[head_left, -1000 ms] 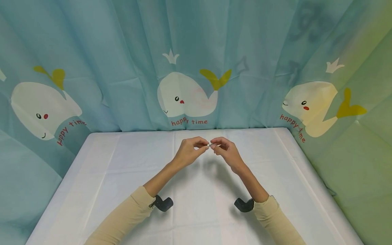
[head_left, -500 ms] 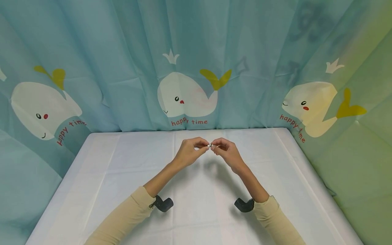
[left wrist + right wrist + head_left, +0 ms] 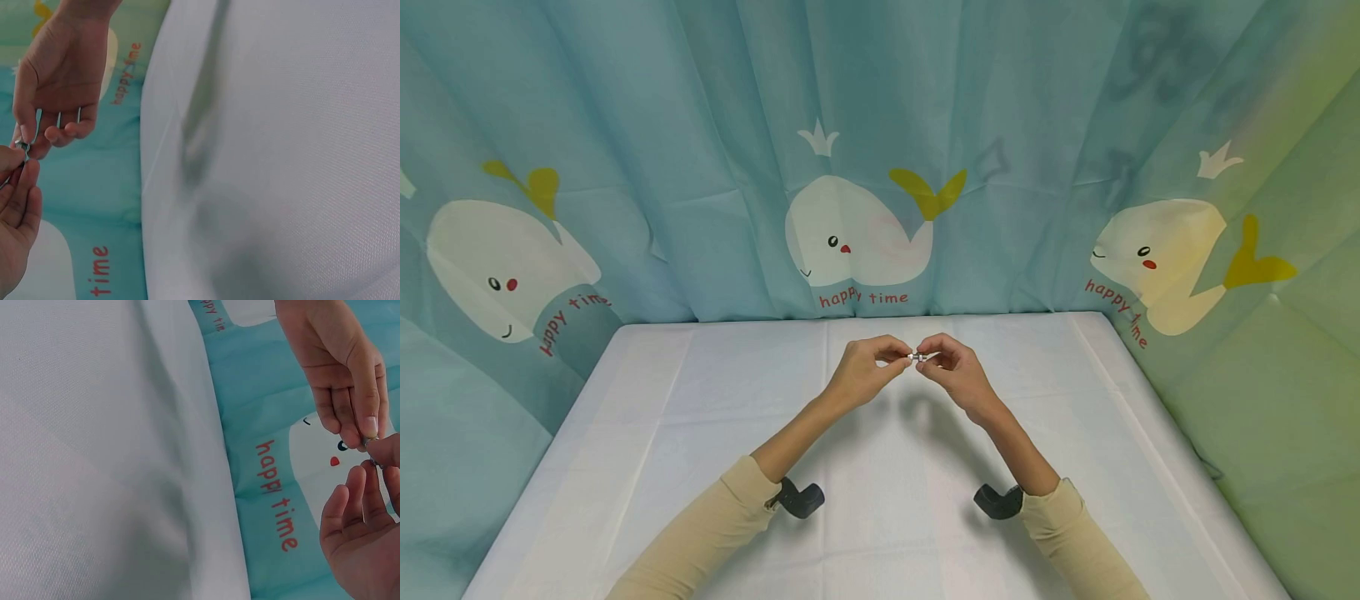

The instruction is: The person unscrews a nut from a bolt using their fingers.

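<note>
a small metal piece (image 3: 917,357) is pinched at its left end between the thumb and forefinger of the left hand (image 3: 859,372), and its right end is gripped by the thumb and forefinger of the right hand (image 3: 957,372). the tips are brought close together, near the far edge of the table (image 3: 887,550), with both hands raised above its cloth. the wrists are turned inward, and the forearms (image 3: 802,435) are angled toward each other from the near side.

the palm sides are shown by the wrist views, where the other fingers are seen loosely bent and parted; there the metal piece is mostly covered by the fingertips, and its details are too small to be told. only by the head view are the beige sleeves (image 3: 700,525) shown, pushed up the arms, with a dark curved device (image 3: 802,500) beside each cuff.

soft shadows (image 3: 936,425) are cast on the white cloth below. the table is bordered by a blue-green curtain (image 3: 700,83), on which white whales (image 3: 857,233) and "happy time" are printed
</note>
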Available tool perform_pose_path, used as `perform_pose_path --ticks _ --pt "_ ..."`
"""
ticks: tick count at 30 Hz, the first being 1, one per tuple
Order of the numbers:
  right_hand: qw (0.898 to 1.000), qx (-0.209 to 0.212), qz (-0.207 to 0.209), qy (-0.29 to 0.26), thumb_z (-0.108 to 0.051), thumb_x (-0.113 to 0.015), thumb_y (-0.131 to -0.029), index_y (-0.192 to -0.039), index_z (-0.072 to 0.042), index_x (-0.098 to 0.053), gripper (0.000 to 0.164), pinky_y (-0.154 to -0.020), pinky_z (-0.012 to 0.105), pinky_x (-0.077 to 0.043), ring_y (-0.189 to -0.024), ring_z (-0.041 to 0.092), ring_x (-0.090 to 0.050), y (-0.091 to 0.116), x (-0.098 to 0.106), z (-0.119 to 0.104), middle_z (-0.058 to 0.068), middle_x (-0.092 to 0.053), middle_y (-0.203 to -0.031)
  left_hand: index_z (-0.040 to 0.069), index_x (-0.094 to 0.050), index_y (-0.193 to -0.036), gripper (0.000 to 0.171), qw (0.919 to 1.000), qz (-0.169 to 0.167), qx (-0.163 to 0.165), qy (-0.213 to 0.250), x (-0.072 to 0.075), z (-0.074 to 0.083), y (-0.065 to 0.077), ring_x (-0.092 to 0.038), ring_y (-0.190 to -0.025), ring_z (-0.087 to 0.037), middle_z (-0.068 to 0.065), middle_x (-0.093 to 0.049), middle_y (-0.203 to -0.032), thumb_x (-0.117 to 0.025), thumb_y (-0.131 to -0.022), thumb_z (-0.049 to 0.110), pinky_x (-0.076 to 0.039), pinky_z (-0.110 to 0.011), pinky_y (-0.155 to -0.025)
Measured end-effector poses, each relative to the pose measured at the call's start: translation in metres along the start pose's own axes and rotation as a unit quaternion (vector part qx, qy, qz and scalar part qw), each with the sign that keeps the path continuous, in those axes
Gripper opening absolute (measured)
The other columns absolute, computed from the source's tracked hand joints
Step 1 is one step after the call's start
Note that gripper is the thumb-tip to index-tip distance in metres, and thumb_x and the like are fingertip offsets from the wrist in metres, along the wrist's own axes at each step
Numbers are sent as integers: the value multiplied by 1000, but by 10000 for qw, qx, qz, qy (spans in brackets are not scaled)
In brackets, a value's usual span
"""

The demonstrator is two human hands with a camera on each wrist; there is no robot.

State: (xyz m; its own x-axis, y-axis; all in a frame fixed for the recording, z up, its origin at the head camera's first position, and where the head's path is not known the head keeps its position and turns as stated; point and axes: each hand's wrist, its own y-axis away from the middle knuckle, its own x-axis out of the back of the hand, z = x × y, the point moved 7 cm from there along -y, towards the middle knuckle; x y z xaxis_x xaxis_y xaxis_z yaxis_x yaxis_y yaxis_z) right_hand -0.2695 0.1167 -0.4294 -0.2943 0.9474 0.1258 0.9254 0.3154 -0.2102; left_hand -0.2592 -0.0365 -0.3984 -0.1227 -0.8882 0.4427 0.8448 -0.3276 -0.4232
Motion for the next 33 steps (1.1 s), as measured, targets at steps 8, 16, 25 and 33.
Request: perform_pose_path --ticks 8,16,25,33 --pt "9999 -32 -70 -116 -2 -67 -92 -119 3 -57 30 -75 29 -52 -85 26 -61 -1 0 1 12 -60 -109 4 -75 -97 8 10000 7 -72 -30 0 0 -1 -72 -83 -17 -3 -74 -92 -74 -89 4 -58 -36 -73" --pt "9997 -228 45 42 -13 -66 -96 -109 4 -66 21 -76 31 -51 -87 30 -60 1 2 2 7 -64 -99 5 -75 -96 7 9999 -63 -69 43 -1 2 -2 -71 -83 -13 -1 -74 -90 -73 -90 4 -57 -33 -74" --pt "9999 -62 -33 86 -7 -69 -94 -110 5 -65 20 -78 35 -53 -87 21 -63 2 3 0 10 -63 -105 5 -75 -97 7 9999 -68 -115 22 -2 0 -1 -71 -84 -14 -1 -74 -91 -73 -90 4 -57 -28 -74" --pt "10000 20 -68 17 0 -70 -91 -109 5 -64 20 -73 26 -53 -82 16 -62 1 4 1 5 -62 -104 6 -75 -97 7 10000 -42 -56 -39 -2 -1 0 -72 -84 -16 -2 -74 -91 -74 -90 5 -58 -32 -73"
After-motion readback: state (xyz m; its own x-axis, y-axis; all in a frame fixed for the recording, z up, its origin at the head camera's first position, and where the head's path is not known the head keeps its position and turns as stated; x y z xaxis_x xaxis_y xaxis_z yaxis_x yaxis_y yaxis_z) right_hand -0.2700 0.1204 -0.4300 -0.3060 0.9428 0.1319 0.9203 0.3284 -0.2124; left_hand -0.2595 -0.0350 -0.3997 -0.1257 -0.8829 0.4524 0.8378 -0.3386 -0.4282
